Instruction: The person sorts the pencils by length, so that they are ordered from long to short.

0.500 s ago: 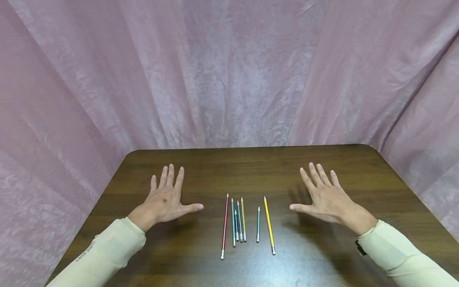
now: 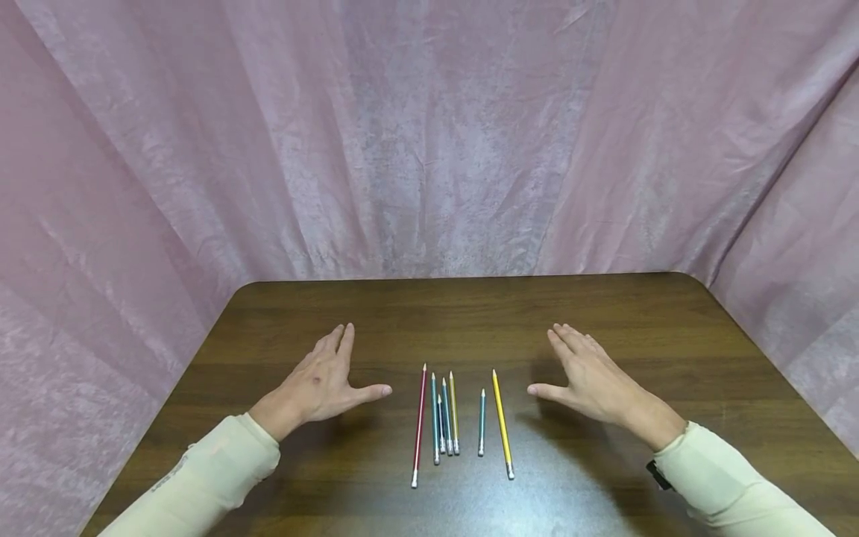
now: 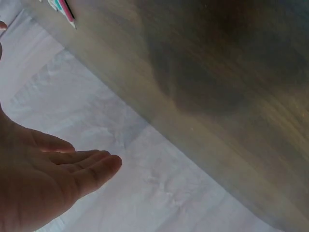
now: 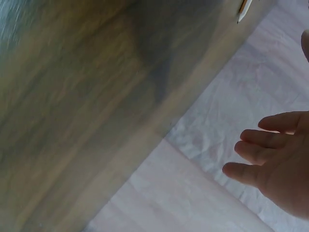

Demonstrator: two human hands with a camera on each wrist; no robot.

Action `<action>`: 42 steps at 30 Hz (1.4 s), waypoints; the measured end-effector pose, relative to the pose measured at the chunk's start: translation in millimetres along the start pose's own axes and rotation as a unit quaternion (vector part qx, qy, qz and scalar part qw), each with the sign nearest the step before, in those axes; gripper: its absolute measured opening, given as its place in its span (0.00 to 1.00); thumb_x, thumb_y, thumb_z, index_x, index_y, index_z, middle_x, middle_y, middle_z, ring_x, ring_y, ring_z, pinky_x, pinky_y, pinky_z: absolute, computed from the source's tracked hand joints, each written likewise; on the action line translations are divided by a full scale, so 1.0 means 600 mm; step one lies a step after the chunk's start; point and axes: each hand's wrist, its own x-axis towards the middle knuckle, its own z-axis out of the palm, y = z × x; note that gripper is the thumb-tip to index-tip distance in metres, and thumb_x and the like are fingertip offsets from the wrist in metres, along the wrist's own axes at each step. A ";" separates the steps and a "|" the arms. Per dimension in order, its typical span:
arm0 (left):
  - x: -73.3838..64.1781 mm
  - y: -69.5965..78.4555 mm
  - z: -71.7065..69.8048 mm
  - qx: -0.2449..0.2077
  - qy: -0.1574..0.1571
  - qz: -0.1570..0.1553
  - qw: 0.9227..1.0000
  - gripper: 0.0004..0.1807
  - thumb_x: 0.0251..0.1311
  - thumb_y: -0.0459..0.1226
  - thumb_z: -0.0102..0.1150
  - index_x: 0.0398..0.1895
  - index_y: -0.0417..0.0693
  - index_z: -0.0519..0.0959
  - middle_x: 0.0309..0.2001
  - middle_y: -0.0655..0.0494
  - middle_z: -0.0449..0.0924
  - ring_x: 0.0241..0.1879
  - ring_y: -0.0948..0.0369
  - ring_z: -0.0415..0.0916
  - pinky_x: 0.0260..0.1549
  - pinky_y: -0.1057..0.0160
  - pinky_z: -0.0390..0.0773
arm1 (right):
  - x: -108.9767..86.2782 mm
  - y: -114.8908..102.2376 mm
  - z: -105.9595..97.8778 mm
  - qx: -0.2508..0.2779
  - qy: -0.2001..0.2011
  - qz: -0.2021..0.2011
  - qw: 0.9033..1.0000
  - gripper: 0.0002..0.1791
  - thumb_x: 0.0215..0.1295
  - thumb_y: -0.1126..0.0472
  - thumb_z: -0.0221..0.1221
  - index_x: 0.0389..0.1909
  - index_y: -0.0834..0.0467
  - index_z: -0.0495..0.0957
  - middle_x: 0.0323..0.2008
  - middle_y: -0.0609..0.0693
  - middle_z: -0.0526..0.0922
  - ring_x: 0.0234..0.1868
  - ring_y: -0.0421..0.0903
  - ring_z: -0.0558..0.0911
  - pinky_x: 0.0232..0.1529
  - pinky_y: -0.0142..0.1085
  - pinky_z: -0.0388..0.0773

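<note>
Left grip (image 2: 318,384): spread, fingers straight, thumb towards red pencil (image 2: 419,425) | right grip (image 2: 593,384): spread, thumb towards yellow pencil (image 2: 502,424) | wrist views: pencils (image 3: 66,10) cropped at top

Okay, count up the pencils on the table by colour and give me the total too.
Red pencil: 1
Blue-green pencils: 4
Dull gold pencil: 1
Yellow pencil: 1
Total: 7
</note>
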 end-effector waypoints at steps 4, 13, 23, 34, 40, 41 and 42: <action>0.001 0.006 0.006 0.002 0.007 0.011 1.000 0.68 0.50 0.76 0.53 0.75 0.29 0.52 0.74 0.31 0.54 0.71 0.37 0.55 0.68 0.36 0.61 | 0.002 -0.008 0.006 0.033 0.015 0.003 0.999 0.50 0.59 0.42 0.69 0.65 0.79 0.65 0.66 0.75 0.66 0.67 0.71 0.65 0.68 0.62 0.63; 0.005 0.016 0.023 -0.023 0.018 0.023 0.999 0.63 0.51 0.74 0.56 0.73 0.31 0.59 0.70 0.35 0.64 0.70 0.42 0.61 0.67 0.39 0.64 | 0.005 -0.023 0.017 0.106 0.017 0.041 0.993 0.41 0.58 0.50 0.71 0.61 0.75 0.71 0.59 0.73 0.74 0.61 0.71 0.72 0.62 0.63 0.70; 0.004 0.035 0.041 -0.094 -0.002 0.003 0.996 0.55 0.51 0.68 0.65 0.69 0.34 0.68 0.68 0.35 0.68 0.68 0.40 0.63 0.67 0.40 0.66 | 0.009 -0.033 0.028 0.230 -0.008 0.051 0.972 0.34 0.57 0.54 0.73 0.54 0.77 0.76 0.39 0.61 0.86 0.39 0.51 0.86 0.42 0.45 0.86; 0.007 0.053 0.057 -0.173 -0.009 0.009 0.985 0.47 0.50 0.58 0.73 0.63 0.32 0.73 0.47 0.49 0.82 0.48 0.56 0.79 0.50 0.55 0.81 | 0.013 -0.045 0.039 0.295 -0.052 0.086 0.950 0.25 0.57 0.56 0.73 0.45 0.72 0.80 0.34 0.51 0.85 0.34 0.44 0.84 0.35 0.34 0.84; 0.008 0.061 0.070 -0.217 -0.029 0.047 0.975 0.40 0.49 0.52 0.77 0.55 0.28 0.77 0.36 0.52 0.81 0.33 0.66 0.78 0.34 0.67 0.82 | 0.014 -0.051 0.045 0.330 -0.101 0.089 0.934 0.20 0.58 0.58 0.71 0.41 0.71 0.80 0.29 0.49 0.85 0.30 0.43 0.83 0.31 0.33 0.83; 0.008 0.062 0.072 -0.224 -0.031 0.051 0.973 0.39 0.49 0.51 0.78 0.54 0.28 0.78 0.36 0.52 0.82 0.32 0.66 0.78 0.33 0.68 0.82 | 0.014 -0.052 0.045 0.345 -0.109 0.092 0.928 0.19 0.59 0.59 0.71 0.40 0.71 0.80 0.28 0.50 0.85 0.30 0.43 0.84 0.31 0.34 0.84; 0.008 0.064 0.074 -0.230 -0.032 0.054 0.971 0.37 0.48 0.50 0.78 0.52 0.28 0.79 0.35 0.52 0.82 0.31 0.67 0.79 0.33 0.68 0.82 | 0.014 -0.053 0.046 0.362 -0.115 0.094 0.920 0.19 0.59 0.60 0.71 0.40 0.72 0.79 0.27 0.51 0.85 0.29 0.45 0.84 0.31 0.35 0.85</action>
